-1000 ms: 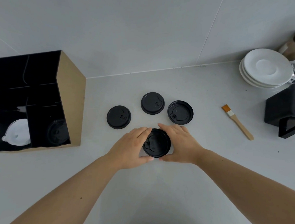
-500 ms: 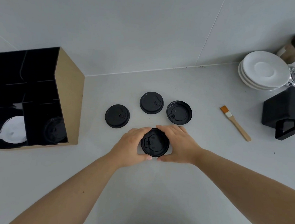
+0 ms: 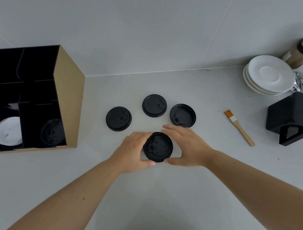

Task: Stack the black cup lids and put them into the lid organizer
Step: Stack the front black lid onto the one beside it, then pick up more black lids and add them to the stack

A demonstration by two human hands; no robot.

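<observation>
Three lids (image 3: 118, 118) loose on the counter (image 3: 207, 98), a fourth (image 3: 158, 147) clasped at its rim between left hand (image 3: 131, 151) and right hand (image 3: 186, 144); risk: uneven squeeze pops it free.

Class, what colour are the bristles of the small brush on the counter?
Orange, above a white band on the brush; head view.

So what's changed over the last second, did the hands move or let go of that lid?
Almost nothing. Both the left hand and right hand keep cupping the lid, which may sit slightly higher. The three loose lids and the organizer stayed put.
</observation>
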